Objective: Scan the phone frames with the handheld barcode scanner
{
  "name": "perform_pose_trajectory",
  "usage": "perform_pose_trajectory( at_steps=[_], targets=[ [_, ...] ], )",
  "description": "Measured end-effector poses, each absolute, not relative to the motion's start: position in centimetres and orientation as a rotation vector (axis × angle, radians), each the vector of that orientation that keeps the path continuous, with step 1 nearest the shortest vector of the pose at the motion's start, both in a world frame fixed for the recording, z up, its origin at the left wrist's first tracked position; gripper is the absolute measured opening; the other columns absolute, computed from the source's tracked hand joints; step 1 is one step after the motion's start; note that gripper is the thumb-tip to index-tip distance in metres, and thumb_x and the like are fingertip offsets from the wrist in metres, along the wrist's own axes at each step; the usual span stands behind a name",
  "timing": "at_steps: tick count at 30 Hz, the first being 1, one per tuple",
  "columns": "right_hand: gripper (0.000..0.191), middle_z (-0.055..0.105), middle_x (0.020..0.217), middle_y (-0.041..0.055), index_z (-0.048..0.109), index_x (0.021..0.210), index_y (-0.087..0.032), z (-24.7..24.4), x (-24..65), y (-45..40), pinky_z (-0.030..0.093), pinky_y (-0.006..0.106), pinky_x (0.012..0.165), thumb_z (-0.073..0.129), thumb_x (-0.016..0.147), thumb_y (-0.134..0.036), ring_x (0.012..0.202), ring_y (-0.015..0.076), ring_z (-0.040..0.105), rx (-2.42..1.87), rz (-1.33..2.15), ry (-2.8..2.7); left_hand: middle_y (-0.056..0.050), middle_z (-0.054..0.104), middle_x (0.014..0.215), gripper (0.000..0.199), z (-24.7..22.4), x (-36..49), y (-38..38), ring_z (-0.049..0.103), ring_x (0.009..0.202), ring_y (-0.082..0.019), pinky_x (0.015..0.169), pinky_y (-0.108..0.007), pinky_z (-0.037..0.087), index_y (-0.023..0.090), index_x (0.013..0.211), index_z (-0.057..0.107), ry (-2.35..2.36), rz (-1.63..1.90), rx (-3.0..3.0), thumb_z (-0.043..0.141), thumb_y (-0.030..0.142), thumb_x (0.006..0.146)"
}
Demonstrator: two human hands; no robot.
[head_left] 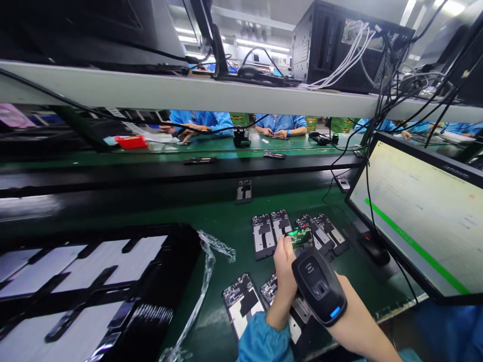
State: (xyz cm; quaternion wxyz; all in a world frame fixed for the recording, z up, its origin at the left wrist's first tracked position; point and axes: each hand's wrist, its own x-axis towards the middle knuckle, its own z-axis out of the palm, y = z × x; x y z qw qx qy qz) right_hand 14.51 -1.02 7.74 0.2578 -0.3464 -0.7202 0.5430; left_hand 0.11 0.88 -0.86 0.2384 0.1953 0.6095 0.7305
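The person's left hand (285,266) is pinching a small green circuit board (301,238), thumb laid along its near end, fingers mostly out of sight beneath. At five o'clock from it, the right hand (342,290) is holding up a black handheld scanner with a blue light (319,285), its fingers hidden behind the scanner. A bright green glow is falling on the board, which is hovering over the dark green tabletop (221,269). Around the board, opened black phone bodies with pale plates (263,236) are lying at ten, three and seven o'clock. Crumpled clear plastic wrap (207,269) is trailing at nine, a glossy black tray (184,251) sitting beyond. At two, a black-framed monitor (422,211) is showing a green bar. At twelve, a blue-sleeved co-worker (281,123) is handling something small.
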Motion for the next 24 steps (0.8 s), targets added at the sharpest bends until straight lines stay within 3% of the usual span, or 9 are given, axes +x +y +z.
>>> perform_pose_trajectory(
  at_steps=[4, 10, 13, 18, 24],
  targets=[
    [0.03, 0.072, 0.081, -0.0012, 0.069, 0.095, -0.022, 7.2, 12.9, -1.1, 0.055, 0.026, 0.068, 0.067, 0.068, -0.009, 0.08, 0.0232, 0.07, -0.883, 1.5, -1.951, 0.004, 0.043, 0.062, 0.037, -0.5, 0.2, 0.2, 0.037, 0.058, -0.012, 0.058, -0.024, 0.035, 0.02, 0.07, 0.05, 1.743, 1.956, 0.578, 0.054, 0.051, 0.089],
    [0.029, 0.075, 0.091, 0.0014, 0.069, 0.099, -0.02, 7.4, 13.6, -1.0, 0.056, 0.027, 0.075, 0.068, 0.071, -0.013, 0.084, 0.0238, 0.069, -1.006, 1.484, -1.966, 0.0, 0.054, 0.069, 0.033, -0.4, -0.3, 1.1, 0.053, 0.066, -0.014, 0.061, -0.024, 0.043, 0.017, 0.078, 0.057, 1.59, 1.963, 0.325, 0.061, 0.05, 0.084],
    [0.029, 0.076, 0.092, 0.0037, 0.069, 0.1, -0.018, 8.0, 14.1, -1.1, 0.056, 0.028, 0.074, 0.069, 0.072, -0.017, 0.084, 0.0254, 0.07, -1.071, 1.468, -1.986, 0.002, 0.053, 0.065, 0.036, -0.3, -0.4, 1.1, 0.051, 0.059, -0.013, 0.056, -0.023, 0.043, 0.017, 0.076, 0.055, 1.513, 1.976, 0.369, 0.06, 0.051, 0.083],
    [0.021, 0.077, 0.09, 0.0052, 0.072, 0.094, -0.02, 8.3, 14.3, -1.3, 0.058, 0.03, 0.07, 0.07, 0.073, -0.025, 0.079, 0.0262, 0.071, -1.045, 1.419, -1.986, 0.001, 0.054, 0.064, 0.034, -0.2, -0.3, 0.4, 0.05, 0.061, -0.013, 0.058, -0.022, 0.042, 0.017, 0.073, 0.054, 1.791, 2.046, 0.621, 0.052, 0.046, 0.09],
    [0.022, 0.077, 0.087, 0.0045, 0.073, 0.093, -0.021, 8.7, 14.5, -1.5, 0.059, 0.029, 0.069, 0.07, 0.074, -0.031, 0.079, 0.0266, 0.073, -0.991, 1.44, -1.957, -0.001, 0.062, 0.073, 0.027, -0.1, -0.4, 0.2, 0.057, 0.068, -0.015, 0.064, -0.024, 0.045, 0.018, 0.083, 0.059, 1.96, 2.056, 0.758, 0.05, 0.042, 0.092]
  ],
)
